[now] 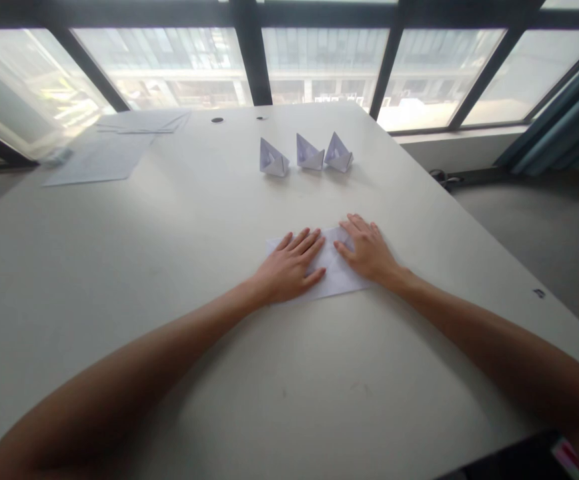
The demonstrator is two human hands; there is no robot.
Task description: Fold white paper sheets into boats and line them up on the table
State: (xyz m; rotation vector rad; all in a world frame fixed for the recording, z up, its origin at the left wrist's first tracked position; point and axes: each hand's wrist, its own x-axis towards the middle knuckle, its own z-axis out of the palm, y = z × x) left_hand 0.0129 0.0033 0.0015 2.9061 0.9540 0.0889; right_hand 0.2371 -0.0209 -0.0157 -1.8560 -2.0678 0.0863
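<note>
A white sheet of paper (337, 277), apparently folded, lies flat on the table between and beneath my hands. My left hand (294, 263) rests palm down over its left part, fingers stretched out and thumb apart. On the right side of the sheet, my right hand (364, 248) presses flat with its fingers spread. Beyond the hands stand three folded paper boats: a left boat (274, 160), a middle boat (310, 155) and a right boat (339, 155). The middle and right boats are close together; the left one sits a little apart.
The white table (169, 233) runs up to tall windows. Loose paper sheets (104, 157) lie at its far left. Two dark holes pierce the far part of the tabletop. A dark object (514, 460) shows at the bottom right, and a small dark mark (539, 293) is near the right edge.
</note>
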